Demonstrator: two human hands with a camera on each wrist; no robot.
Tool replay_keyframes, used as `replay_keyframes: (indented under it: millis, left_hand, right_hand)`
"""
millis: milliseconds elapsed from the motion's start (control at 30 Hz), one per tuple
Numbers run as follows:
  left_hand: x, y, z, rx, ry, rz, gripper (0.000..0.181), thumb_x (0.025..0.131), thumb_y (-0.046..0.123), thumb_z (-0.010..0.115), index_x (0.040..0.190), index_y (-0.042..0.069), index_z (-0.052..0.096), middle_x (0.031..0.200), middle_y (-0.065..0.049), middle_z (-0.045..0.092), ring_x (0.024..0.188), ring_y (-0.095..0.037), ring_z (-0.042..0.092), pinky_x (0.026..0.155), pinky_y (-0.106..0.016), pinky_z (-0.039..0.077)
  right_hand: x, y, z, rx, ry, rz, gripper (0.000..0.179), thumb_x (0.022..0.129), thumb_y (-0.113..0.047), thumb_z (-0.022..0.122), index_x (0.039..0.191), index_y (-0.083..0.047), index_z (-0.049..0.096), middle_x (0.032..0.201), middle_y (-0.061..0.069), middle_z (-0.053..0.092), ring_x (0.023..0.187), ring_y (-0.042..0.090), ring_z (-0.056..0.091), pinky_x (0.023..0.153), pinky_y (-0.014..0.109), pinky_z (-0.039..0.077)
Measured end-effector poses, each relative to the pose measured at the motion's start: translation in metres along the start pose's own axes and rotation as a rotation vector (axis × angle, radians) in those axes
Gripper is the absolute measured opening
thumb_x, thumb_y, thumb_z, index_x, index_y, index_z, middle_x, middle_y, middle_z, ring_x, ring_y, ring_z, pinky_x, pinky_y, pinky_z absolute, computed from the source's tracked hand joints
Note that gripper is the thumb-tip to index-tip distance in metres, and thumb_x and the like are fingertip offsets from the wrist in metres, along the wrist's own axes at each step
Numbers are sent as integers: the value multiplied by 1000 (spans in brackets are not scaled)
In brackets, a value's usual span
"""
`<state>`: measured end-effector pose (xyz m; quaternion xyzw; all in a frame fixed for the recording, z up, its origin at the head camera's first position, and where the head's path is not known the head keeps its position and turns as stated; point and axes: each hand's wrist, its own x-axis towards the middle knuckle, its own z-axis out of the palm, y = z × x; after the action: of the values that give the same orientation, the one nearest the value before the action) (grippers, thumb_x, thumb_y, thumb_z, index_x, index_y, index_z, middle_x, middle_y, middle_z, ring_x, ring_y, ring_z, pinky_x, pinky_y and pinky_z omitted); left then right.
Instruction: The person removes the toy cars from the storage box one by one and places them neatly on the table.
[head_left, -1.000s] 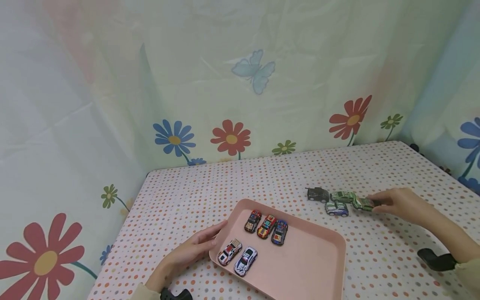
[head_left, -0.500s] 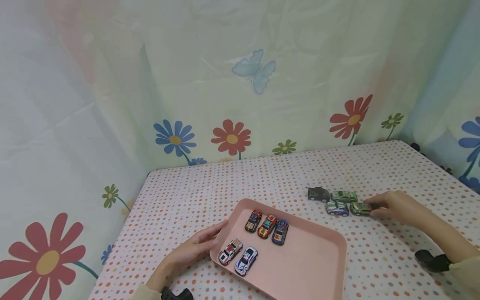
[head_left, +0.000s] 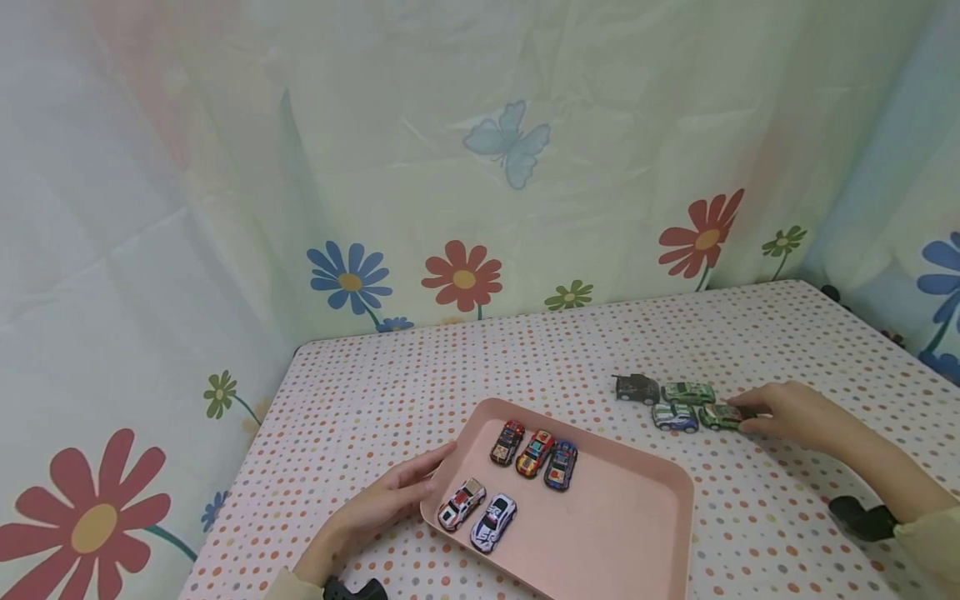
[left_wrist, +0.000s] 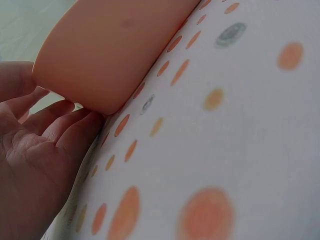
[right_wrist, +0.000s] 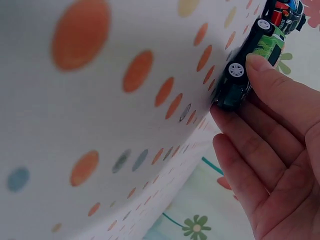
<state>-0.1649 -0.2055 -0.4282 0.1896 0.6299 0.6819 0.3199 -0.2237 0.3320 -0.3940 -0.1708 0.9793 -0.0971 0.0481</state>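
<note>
Far right in the head view, my right hand (head_left: 795,414) pinches the rear of a dark green toy car (head_left: 720,417) on the table. The right wrist view shows the thumb on the side of this car (right_wrist: 267,47) and fingertips behind it. Close against it sit a light green toy car (head_left: 688,392), a white, green and blue one (head_left: 674,417) and a black one (head_left: 636,388). My left hand (head_left: 378,500) touches the left wall of a pink tray (head_left: 607,533) with loosely extended fingers; in the left wrist view they meet the tray's corner (left_wrist: 110,55).
Inside the tray, a black-and-red car (head_left: 507,442), a red-and-yellow one (head_left: 535,453) and a blue one (head_left: 561,465) form a row. Two white cars, one with red (head_left: 462,504) and one with purple (head_left: 493,522), lie nearer me. A dotted cloth (head_left: 420,375) covers the table.
My right hand has shifted the dark green car slightly left and nearer me, beside the white, green and blue one. The left hand and tray look unchanged.
</note>
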Motion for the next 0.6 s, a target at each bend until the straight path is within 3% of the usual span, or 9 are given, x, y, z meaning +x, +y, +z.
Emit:
replay_keyframes:
  millis: [300,500,600]
  left_hand:
    - [0,-1,0,-18,14,-2,54,100,16,44,149,11,23,154,-10,14,135,-27,23,104,-35,30]
    - [1,-4,-1,-11,9,13,53,100,14,43,149,12,24,154,-11,14,135,-28,25,104,-36,29]
    - [1,-5,-2,-5,4,20,52,100,13,42,149,13,25,154,-10,15,134,-28,25,104,-36,30]
  right_hand:
    - [1,-12,-11,8,51,-21,42,77,-14,75,106,13,63,97,27,64,90,43,60,72,53,49]
    - [1,-46,-37,31,145,-93,42,80,-12,72,114,10,61,102,27,63,91,42,61,72,52,50]
    - [1,-71,-47,38,201,-152,43,79,-11,74,117,6,62,99,23,66,79,32,65,65,46,52]
